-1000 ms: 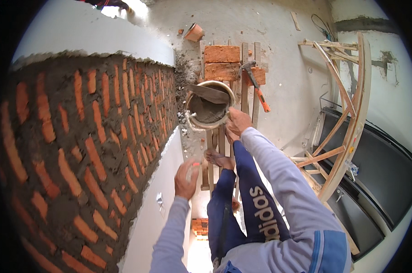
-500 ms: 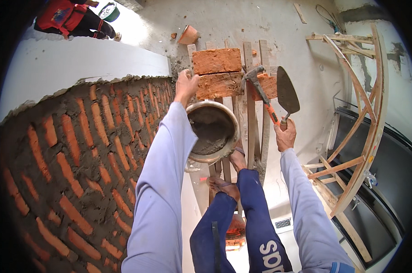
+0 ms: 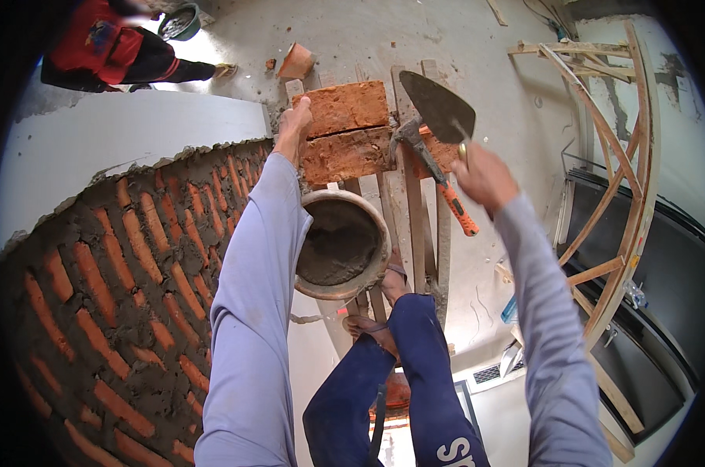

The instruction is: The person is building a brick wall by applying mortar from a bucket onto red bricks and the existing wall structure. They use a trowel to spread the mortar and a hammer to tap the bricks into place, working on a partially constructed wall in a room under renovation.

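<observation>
Two orange-red bricks lie side by side on wooden planks ahead of me. My left hand is closed on the left end of the farther brick, its fingertips over the edge. The nearer brick lies against it. In my right hand is a trowel, gripped by its handle, its grey blade raised and pointing far left. A hammer with an orange and black handle rests just left of that hand, across another brick. Nearer me stands a round bucket of wet grey mortar.
On my left runs a brick wall with mortar joints, its upper part smooth white. A wooden frame leans at right. An orange pot-like container lies beyond the planks. A person in red stands far left near a bucket.
My right hand has lifted and swung the trowel leftward, away from the hammer handle. My left hand has moved up onto the farther brick's end. The whole view has shifted slightly.
</observation>
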The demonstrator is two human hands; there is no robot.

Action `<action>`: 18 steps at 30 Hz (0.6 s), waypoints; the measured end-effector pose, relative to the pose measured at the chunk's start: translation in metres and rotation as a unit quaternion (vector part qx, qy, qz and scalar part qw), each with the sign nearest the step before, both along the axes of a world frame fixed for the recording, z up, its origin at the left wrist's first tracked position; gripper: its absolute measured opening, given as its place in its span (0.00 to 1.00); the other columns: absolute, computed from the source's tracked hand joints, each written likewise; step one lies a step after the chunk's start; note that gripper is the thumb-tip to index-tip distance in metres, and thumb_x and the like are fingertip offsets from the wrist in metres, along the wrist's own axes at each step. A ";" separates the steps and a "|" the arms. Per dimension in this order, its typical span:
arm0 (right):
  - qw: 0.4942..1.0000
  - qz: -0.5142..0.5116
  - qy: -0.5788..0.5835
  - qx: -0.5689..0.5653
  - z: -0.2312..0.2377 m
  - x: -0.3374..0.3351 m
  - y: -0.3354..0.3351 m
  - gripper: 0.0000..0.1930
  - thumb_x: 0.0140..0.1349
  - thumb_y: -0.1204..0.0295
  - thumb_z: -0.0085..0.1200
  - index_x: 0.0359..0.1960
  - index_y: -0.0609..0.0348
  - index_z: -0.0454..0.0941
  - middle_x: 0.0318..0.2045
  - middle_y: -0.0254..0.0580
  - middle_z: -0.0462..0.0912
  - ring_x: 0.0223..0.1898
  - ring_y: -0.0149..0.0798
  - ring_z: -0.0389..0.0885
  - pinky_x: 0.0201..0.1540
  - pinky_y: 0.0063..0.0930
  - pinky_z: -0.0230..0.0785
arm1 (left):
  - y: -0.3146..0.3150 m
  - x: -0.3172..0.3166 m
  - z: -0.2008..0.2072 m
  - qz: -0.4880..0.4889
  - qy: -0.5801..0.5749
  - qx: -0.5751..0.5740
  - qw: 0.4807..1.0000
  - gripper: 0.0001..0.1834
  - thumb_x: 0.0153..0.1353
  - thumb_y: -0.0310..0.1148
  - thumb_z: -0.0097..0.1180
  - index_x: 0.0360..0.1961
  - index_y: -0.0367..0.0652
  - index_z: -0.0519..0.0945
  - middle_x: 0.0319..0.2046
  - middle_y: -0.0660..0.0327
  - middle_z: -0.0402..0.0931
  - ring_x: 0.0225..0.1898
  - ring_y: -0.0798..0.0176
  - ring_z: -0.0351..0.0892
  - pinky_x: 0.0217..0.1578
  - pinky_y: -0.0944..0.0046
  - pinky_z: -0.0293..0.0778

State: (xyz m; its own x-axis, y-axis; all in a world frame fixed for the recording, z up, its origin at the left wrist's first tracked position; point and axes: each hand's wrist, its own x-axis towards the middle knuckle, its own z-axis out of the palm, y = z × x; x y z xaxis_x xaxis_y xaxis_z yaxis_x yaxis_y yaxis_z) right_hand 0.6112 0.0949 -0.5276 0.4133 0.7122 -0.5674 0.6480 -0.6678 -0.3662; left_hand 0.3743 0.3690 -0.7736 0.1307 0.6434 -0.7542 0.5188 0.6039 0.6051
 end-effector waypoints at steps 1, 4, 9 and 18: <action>0.996 0.016 0.024 -0.085 -0.001 0.017 0.024 0.13 0.64 0.63 0.48 0.33 0.64 0.71 0.19 0.53 0.76 0.18 0.50 0.78 0.24 0.45 0.71 | 0.000 0.004 -0.006 -0.024 -0.001 0.003 1.000 0.42 0.59 0.59 0.51 0.55 0.24 0.75 0.53 0.38 0.75 0.55 0.46 0.76 0.52 0.55 0.70; 0.961 0.073 0.085 -0.252 0.025 0.034 0.102 0.16 0.63 0.65 0.48 0.23 0.66 0.73 0.14 0.48 0.75 0.13 0.43 0.76 0.18 0.40 0.71 | 0.011 0.007 -0.019 -0.033 0.026 0.022 0.999 0.43 0.60 0.61 0.47 0.58 0.26 0.73 0.56 0.35 0.71 0.60 0.43 0.72 0.56 0.54 0.67; 0.941 0.157 0.141 -0.263 0.025 0.032 0.139 0.18 0.60 0.68 0.49 0.14 0.66 0.72 0.11 0.45 0.73 0.12 0.39 0.74 0.14 0.36 0.67 | 0.013 -0.012 -0.027 0.008 -0.006 0.031 0.999 0.49 0.62 0.64 0.42 0.64 0.24 0.64 0.64 0.34 0.61 0.68 0.41 0.60 0.64 0.53 0.58; 0.955 0.052 0.213 -0.199 -0.001 0.043 0.094 0.11 0.57 0.69 0.55 0.23 0.59 0.66 0.16 0.32 0.68 0.14 0.28 0.67 0.11 0.30 0.62 | -0.003 0.002 0.061 0.059 -0.142 -0.054 0.987 0.39 0.62 0.53 0.59 0.59 0.26 0.69 0.56 0.45 0.72 0.55 0.50 0.75 0.56 0.51 0.71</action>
